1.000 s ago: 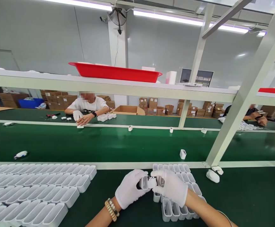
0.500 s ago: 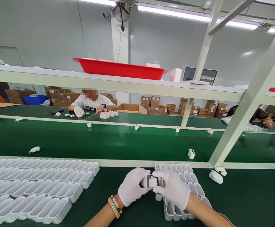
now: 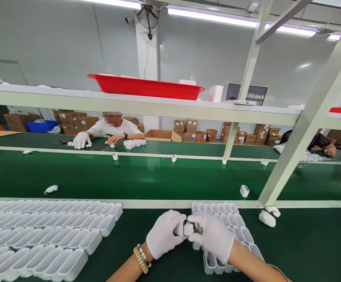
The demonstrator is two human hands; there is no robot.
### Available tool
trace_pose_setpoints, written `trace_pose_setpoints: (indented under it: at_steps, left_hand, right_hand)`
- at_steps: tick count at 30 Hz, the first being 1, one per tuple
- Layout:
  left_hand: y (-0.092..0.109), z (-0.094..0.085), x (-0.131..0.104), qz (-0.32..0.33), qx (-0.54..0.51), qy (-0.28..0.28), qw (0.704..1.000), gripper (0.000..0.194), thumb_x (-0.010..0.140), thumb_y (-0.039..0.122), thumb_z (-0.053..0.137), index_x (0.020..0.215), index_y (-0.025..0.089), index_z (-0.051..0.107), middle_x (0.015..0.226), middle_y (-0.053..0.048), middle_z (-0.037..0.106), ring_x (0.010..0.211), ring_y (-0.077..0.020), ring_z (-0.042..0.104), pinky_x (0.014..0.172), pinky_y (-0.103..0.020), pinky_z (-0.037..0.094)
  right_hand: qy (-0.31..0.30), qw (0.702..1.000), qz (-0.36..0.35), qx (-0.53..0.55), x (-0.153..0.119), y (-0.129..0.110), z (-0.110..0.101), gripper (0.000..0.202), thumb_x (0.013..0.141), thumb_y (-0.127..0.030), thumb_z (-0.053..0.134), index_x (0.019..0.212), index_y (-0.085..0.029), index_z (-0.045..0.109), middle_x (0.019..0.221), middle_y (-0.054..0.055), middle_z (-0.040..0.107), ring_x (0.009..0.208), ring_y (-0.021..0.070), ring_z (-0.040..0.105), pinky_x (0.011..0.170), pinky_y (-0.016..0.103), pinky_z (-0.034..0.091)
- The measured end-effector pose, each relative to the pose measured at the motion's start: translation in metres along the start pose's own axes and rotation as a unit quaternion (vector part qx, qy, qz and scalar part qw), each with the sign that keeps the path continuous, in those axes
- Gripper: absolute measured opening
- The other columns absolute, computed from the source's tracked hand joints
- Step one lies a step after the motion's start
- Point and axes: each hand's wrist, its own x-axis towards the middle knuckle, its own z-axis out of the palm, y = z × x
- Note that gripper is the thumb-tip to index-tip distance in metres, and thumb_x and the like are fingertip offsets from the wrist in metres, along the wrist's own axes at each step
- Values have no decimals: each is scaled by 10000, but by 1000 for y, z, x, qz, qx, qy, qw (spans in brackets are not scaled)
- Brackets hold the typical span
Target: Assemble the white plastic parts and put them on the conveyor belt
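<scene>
The gloved left hand (image 3: 165,235) and right hand (image 3: 213,237) grasp a small white case (image 3: 188,229) above the green worktop (image 3: 132,229), with white cups (image 3: 239,234) by the right hand at three o'clock, rows of white tubs (image 3: 54,235) at nine and a red tray (image 3: 147,88) towards twelve.

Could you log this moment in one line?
left hand: gripping white casing | right hand: gripping small white part | nearby: rows of white housings

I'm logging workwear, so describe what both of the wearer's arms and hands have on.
The left hand and right hand wear plain white gloves; no sleeves show. Two beaded bracelets circle the left wrist, one tan, one paler. A thin pale cord or band shows by the right forearm.
</scene>
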Motion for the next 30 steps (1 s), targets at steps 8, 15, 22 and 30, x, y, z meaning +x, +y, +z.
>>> trace_pose_setpoints:
  at_steps: [8, 15, 22, 30]
  left_hand:
    - [5, -4, 3, -65, -32, -10, 997, 410, 656, 246, 884, 1024, 183, 712, 849, -55, 720, 739, -241, 703, 655, -368, 605]
    - [2, -3, 2, -94, -79, 42, 992, 352, 718, 256, 852, 1031, 204, 698, 902, -51, 717, 770, -221, 719, 692, -349, 621]
    - [1, -3, -1, -83, -79, 37, 993, 388, 710, 246, 867, 1051, 212, 686, 918, -48, 714, 784, -218, 713, 710, -350, 623]
    - [2, -5, -1, -78, -87, 25, 993, 290, 795, 322, 815, 1037, 228, 687, 939, -65, 725, 810, -230, 714, 716, -365, 625]
  right_hand:
    - [27, 992, 80, -99, 1, -9, -5, 876, 690, -291, 885, 1475, -193, 507, 1318, 152, 646, 1208, 333, 578, 1042, 439, 445]
    - [-46, 930, -14, -363, -15, -27, -13, 291, 998, -273, 490, 1239, -269, 653, 1011, 88, 720, 869, 293, 667, 700, 388, 443]
    - [-31, 869, -97, -485, -13, -5, 9, 348, 1001, -293, 436, 1334, -287, 534, 829, 69, 695, 645, 254, 621, 521, 354, 188]
    - [-68, 882, -102, -455, -15, -4, 14, 458, 926, -237, 536, 1381, -187, 510, 779, 67, 689, 582, 212, 533, 509, 321, 232]
